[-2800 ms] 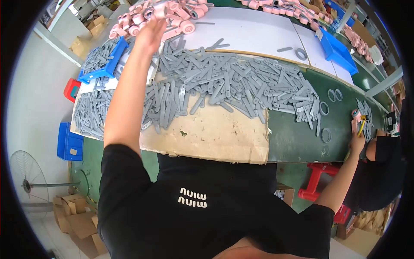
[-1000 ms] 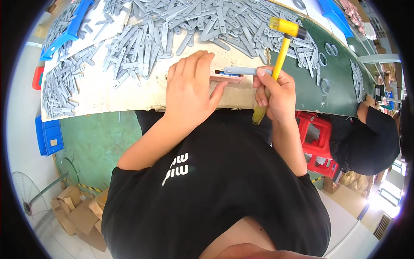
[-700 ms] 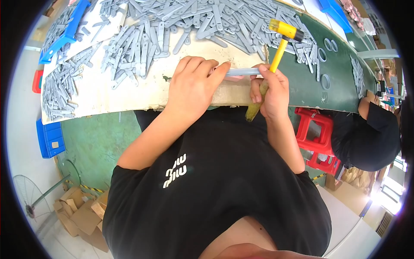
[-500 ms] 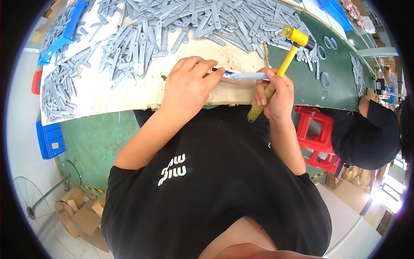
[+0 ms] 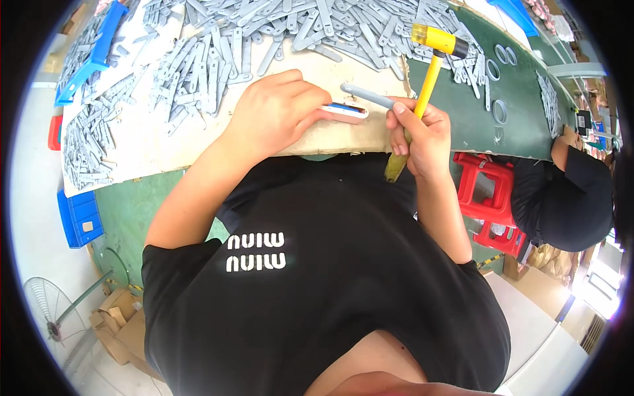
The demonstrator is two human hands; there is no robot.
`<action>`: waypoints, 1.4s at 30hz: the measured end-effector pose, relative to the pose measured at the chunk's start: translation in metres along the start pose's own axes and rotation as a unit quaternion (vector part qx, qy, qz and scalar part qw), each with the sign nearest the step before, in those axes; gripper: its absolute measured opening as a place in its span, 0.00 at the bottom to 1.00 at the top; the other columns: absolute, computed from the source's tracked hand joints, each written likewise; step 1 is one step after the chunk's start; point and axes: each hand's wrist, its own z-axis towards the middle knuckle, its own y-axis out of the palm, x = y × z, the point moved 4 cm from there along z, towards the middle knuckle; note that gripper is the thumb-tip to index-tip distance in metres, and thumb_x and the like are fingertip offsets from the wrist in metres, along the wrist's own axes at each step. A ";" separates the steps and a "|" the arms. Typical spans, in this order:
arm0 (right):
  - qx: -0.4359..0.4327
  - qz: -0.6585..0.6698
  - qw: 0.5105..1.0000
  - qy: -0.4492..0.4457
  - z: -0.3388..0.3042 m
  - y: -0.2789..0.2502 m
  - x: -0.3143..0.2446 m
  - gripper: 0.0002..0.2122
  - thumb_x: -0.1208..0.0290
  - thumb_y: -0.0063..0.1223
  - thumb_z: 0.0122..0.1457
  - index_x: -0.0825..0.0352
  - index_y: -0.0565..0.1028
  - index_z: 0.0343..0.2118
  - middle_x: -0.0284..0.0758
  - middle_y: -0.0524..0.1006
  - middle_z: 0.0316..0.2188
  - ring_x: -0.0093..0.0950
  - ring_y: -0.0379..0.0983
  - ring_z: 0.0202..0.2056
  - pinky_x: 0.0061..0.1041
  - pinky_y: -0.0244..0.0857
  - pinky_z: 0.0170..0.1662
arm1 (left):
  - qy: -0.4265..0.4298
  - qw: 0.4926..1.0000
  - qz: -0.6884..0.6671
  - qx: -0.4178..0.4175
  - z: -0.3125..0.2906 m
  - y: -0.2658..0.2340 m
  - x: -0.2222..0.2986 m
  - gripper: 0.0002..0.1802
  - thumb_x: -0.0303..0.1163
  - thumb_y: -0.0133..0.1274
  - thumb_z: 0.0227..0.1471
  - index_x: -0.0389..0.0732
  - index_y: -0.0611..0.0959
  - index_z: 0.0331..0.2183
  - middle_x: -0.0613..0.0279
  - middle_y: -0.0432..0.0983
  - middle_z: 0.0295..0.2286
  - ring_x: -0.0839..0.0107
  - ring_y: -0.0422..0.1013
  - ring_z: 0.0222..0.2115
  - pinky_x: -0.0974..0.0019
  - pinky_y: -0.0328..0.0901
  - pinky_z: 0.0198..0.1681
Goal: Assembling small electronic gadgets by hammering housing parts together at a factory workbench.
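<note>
Right now left hand (image 5: 274,112) pins white-blue piece (image 5: 343,109) flat; right hand (image 5: 422,135) fist-tight on hammer (image 5: 429,72) & grey strip (image 5: 370,97) — next needs strip seated, prob. a tap.

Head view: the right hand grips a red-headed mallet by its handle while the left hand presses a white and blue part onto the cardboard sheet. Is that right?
Not quite. In the head view the mallet in the right hand has a yellow head, not a red one. The rest holds: the left hand presses the white and blue part onto the cardboard sheet.
</note>
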 end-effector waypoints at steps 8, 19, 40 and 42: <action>-0.068 -0.098 0.993 0.000 0.005 0.026 -0.007 0.09 0.78 0.54 0.70 0.74 0.82 0.47 0.33 0.81 0.26 0.12 0.62 0.16 0.16 0.57 0.19 | -0.026 0.998 0.022 0.060 -0.011 -0.006 0.007 0.40 0.35 0.77 0.41 0.40 0.77 0.55 0.64 0.85 0.34 0.62 0.77 0.31 0.59 0.70 0.44; -0.051 -0.255 0.966 -0.002 0.016 0.048 -0.004 0.09 0.77 0.57 0.67 0.66 0.85 0.46 0.24 0.80 0.23 0.09 0.63 0.20 0.16 0.57 0.23 | -0.118 0.983 0.000 0.138 -0.029 -0.008 0.001 0.37 0.34 0.73 0.45 0.39 0.77 0.55 0.63 0.83 0.33 0.61 0.77 0.37 0.53 0.65 0.51; -0.056 -0.398 0.913 0.073 0.031 0.052 -0.017 0.11 0.68 0.62 0.67 0.64 0.87 0.48 0.17 0.66 0.14 0.10 0.58 0.13 0.18 0.52 0.18 | -0.083 0.989 0.028 0.116 -0.025 -0.005 0.003 0.09 0.27 0.68 0.44 0.38 0.84 0.30 0.61 0.80 0.30 0.58 0.76 0.35 0.56 0.69 0.44; -0.058 -0.396 0.913 0.076 0.032 0.049 -0.016 0.11 0.67 0.62 0.68 0.64 0.87 0.49 0.17 0.66 0.14 0.10 0.58 0.13 0.18 0.52 0.18 | -0.090 0.989 0.052 0.100 -0.020 -0.006 0.012 0.09 0.27 0.68 0.45 0.38 0.85 0.31 0.60 0.81 0.31 0.57 0.77 0.36 0.55 0.70 0.46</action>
